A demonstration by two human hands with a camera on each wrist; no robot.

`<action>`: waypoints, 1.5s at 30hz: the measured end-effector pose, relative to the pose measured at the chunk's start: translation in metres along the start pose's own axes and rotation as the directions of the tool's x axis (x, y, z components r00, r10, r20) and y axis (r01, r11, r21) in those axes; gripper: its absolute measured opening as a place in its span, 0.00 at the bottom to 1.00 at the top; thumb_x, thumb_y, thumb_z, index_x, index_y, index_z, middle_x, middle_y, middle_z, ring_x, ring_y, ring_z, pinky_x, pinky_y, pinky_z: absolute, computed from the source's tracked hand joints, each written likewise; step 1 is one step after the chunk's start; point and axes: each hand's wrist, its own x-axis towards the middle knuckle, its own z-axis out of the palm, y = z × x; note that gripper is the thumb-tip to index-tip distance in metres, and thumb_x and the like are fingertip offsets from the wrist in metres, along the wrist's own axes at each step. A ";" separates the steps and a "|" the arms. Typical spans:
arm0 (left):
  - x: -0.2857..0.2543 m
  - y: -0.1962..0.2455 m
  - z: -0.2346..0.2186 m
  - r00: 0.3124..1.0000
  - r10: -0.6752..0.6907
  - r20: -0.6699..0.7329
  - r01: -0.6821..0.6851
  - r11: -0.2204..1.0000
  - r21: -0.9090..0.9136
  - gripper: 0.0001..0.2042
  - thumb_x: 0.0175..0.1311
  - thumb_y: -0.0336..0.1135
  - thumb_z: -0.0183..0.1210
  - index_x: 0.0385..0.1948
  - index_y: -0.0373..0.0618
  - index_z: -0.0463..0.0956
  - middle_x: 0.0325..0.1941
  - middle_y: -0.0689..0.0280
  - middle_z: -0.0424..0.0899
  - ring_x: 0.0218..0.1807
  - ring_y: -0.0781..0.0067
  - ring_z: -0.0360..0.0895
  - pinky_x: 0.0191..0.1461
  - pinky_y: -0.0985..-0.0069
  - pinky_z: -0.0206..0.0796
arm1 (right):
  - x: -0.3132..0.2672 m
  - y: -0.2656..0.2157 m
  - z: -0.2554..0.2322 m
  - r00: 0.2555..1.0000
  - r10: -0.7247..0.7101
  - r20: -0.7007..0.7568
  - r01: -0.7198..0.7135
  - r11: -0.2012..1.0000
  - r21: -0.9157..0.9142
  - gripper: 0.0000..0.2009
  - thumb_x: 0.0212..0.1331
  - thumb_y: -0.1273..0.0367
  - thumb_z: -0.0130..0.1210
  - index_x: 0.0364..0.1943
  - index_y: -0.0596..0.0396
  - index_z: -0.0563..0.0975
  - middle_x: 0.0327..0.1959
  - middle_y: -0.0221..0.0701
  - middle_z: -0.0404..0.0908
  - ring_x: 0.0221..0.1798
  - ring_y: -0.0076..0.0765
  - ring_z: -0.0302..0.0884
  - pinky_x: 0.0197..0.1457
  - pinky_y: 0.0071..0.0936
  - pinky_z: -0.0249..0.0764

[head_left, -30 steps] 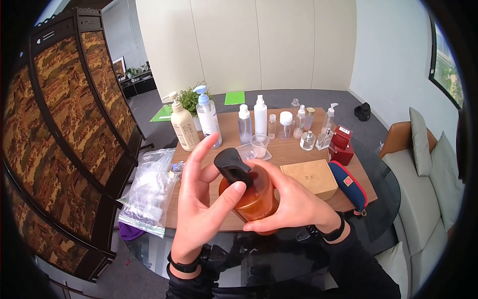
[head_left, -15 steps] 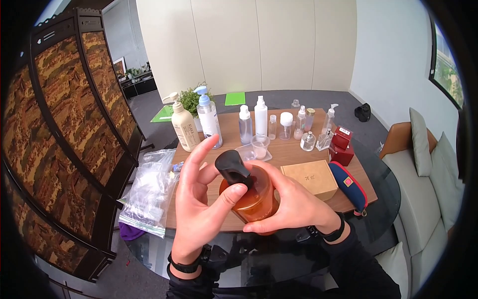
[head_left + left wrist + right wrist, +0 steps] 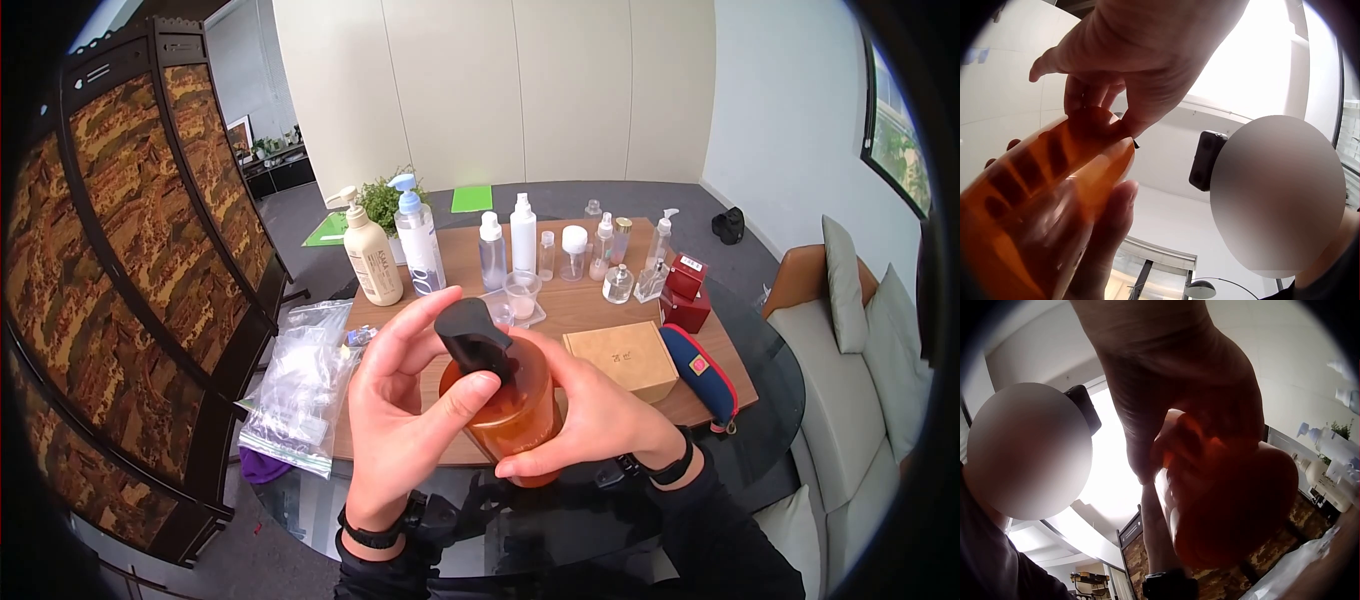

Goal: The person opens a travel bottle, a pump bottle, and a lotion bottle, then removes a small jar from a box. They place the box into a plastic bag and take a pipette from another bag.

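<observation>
An amber translucent bottle [image 3: 515,425] with a black pump head [image 3: 472,335] is held above the near edge of the wooden board, tilted. My right hand [image 3: 605,410] grips the bottle's body from the right, thumb along its lower front. With thumb in front and curled fingers behind, my left hand [image 3: 395,415] pinches the pump head around its base. In the left wrist view the amber bottle [image 3: 1029,181] is see-through, with the right hand's fingers showing through it. From the right wrist, its rounded base [image 3: 1235,512] faces the camera.
Two pump bottles, beige [image 3: 370,255] and white with a blue top [image 3: 420,245], stand at back left. Several small bottles line the back. A cardboard box [image 3: 622,358], a navy pouch [image 3: 698,372] and red boxes [image 3: 686,292] lie right; a plastic bag [image 3: 298,380] lies left.
My left index finger has come down and bent in toward the pump head, where it was raised before. The bottle has shifted slightly downward; my right hand keeps its grip on it.
</observation>
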 end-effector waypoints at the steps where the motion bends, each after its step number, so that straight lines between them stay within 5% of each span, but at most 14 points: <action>1: 0.000 -0.004 0.001 1.000 0.005 -0.009 -0.005 0.999 -0.052 0.29 0.58 0.24 0.62 0.63 0.34 0.62 0.59 0.56 0.75 0.61 0.68 0.71 0.66 0.71 0.60 | 0.000 -0.001 0.000 1.000 0.025 -0.009 -0.024 1.000 0.015 0.48 0.42 0.60 0.73 0.68 0.55 0.54 0.61 0.40 0.68 0.63 0.36 0.67 0.66 0.33 0.63; 5: 0.005 -0.001 0.003 0.983 0.110 0.144 -0.123 0.989 0.082 0.29 0.59 0.23 0.59 0.64 0.36 0.60 0.68 0.54 0.65 0.68 0.64 0.64 0.70 0.66 0.56 | 0.004 0.015 -0.001 0.981 -0.064 -0.185 0.125 0.932 0.340 0.47 0.47 0.61 0.71 0.68 0.57 0.52 0.63 0.35 0.63 0.67 0.33 0.60 0.70 0.33 0.56; 8: 0.005 -0.003 0.005 0.974 0.069 0.216 -0.104 0.982 0.155 0.31 0.59 0.23 0.58 0.66 0.37 0.59 0.72 0.54 0.57 0.72 0.62 0.58 0.71 0.64 0.54 | 0.005 0.019 -0.001 0.960 -0.078 -0.267 0.186 0.895 0.405 0.45 0.51 0.61 0.68 0.69 0.58 0.50 0.64 0.37 0.60 0.68 0.33 0.59 0.70 0.33 0.55; 15: 0.005 -0.001 0.004 0.970 0.046 0.238 -0.095 0.975 0.201 0.33 0.56 0.24 0.62 0.66 0.39 0.59 0.73 0.54 0.55 0.72 0.62 0.57 0.70 0.64 0.55 | 0.007 0.016 -0.002 0.975 -0.093 -0.200 0.177 0.872 0.456 0.43 0.62 0.46 0.52 0.68 0.63 0.48 0.63 0.38 0.60 0.68 0.32 0.57 0.70 0.31 0.54; 18: 0.005 -0.001 0.006 0.976 0.035 0.215 -0.081 0.974 0.212 0.37 0.55 0.27 0.65 0.67 0.33 0.55 0.68 0.55 0.62 0.70 0.63 0.60 0.70 0.61 0.54 | 0.007 0.017 -0.002 0.978 -0.084 -0.189 0.165 0.871 0.463 0.42 0.62 0.46 0.51 0.68 0.62 0.48 0.63 0.38 0.60 0.67 0.32 0.58 0.70 0.31 0.55; 45: 0.003 0.000 0.003 0.972 0.035 0.233 -0.102 0.953 0.284 0.35 0.54 0.25 0.63 0.66 0.35 0.58 0.69 0.55 0.61 0.69 0.62 0.61 0.70 0.62 0.54 | 0.007 0.017 -0.002 0.983 -0.065 -0.170 0.139 0.872 0.469 0.37 0.65 0.53 0.51 0.68 0.61 0.49 0.63 0.38 0.60 0.67 0.32 0.58 0.70 0.32 0.54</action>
